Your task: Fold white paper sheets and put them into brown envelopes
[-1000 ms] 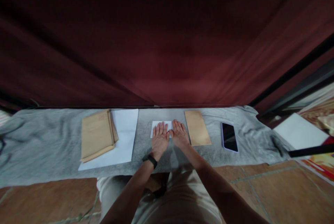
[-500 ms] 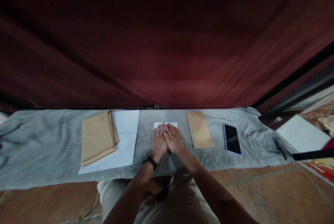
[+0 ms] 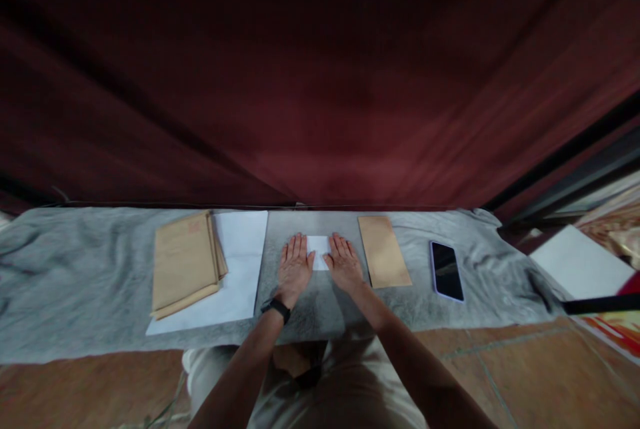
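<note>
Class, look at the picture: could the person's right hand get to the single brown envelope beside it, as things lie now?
Probably yes. The right hand lies flat on the folded white paper, and the brown envelope lies flat just to its right on the grey cloth, with nothing between them. The phone lies beyond it.

White paper (image 3: 319,243), tan envelope (image 3: 384,251), grey cloth (image 3: 90,276), dark-red curtain (image 3: 320,82)
</note>
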### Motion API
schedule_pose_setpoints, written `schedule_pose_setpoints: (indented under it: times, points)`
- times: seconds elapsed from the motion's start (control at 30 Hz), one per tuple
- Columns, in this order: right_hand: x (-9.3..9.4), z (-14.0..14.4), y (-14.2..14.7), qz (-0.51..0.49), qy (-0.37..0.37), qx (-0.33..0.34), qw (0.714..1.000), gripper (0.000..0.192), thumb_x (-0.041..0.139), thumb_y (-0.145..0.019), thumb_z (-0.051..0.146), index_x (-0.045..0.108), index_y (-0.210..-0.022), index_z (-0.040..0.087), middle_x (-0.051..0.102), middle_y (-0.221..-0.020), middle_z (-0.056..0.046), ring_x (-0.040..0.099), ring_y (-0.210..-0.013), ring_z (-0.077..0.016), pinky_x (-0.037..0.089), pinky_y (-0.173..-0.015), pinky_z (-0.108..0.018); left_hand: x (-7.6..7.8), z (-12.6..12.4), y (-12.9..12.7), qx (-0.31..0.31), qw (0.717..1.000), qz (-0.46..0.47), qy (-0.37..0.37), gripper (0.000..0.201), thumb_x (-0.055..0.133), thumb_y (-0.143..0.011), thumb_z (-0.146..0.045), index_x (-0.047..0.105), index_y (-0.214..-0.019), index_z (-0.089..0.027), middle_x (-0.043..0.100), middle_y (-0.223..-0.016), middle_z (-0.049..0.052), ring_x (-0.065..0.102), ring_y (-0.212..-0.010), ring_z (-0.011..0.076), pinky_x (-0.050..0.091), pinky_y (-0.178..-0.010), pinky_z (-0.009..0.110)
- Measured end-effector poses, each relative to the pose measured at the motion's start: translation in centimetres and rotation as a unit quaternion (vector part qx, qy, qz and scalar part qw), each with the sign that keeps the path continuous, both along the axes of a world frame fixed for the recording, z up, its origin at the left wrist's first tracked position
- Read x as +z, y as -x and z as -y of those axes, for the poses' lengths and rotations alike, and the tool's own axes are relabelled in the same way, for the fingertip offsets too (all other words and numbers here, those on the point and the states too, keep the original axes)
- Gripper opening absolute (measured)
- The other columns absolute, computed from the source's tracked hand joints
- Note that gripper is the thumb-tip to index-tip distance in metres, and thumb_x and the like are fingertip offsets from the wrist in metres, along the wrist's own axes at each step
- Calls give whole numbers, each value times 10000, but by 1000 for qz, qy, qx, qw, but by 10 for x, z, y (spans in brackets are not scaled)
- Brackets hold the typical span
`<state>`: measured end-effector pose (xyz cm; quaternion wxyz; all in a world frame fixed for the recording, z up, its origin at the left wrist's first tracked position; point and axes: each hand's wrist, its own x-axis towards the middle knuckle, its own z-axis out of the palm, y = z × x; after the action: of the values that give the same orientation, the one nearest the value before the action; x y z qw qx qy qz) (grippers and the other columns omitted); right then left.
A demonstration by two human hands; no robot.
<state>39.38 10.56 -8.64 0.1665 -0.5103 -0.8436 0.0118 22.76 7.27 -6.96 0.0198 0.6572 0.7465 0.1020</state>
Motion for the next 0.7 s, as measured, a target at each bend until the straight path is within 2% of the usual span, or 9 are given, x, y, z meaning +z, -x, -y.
schedule_pose_setpoints:
  times: [0.2,0.4,0.5,0.7]
  points:
    - [1,-1,-3,3,8,-1,1000,588,368,-1081,392,382,-1575,74,383,-1630,-155,371,-1503,-286,254,-1239,-462,1,2,-6,8,999,-13,-30,605,289,-1057,-368,352,-1587,-83,367,-1645,154,256,-1564,286,176,-1281,501]
    - [-1,0,-2,-1,11,-2,1000,560,366,-1075,349,391,-1576,100,374,-1636,-146,354,-1516,-277,234,-1244,-467,-1,5,-27,-54,998,7,-17,557,285,-1058,-305,381,-1587,-162,334,-1667,85,237,-1572,258,175,-1291,480]
    - [-2,0,-2,-5,13,-9,1000,566,381,-1069,345,385,-1579,98,364,-1640,-148,354,-1516,-282,235,-1245,-474,-1,3,-26,-53,998,12,-11,559,307,-1051,-303,380,-1589,-168,347,-1660,86,231,-1573,256,191,-1287,476]
    - [-5,1,-1,-32,-7,-34,999,560,384,-1061,301,395,-1564,55,403,-1613,-182,380,-1502,-300,264,-1238,-497,-1,-5,-14,-34,999,7,-17,584,304,-1049,-313,351,-1593,-105,365,-1647,118,251,-1566,255,215,-1284,454]
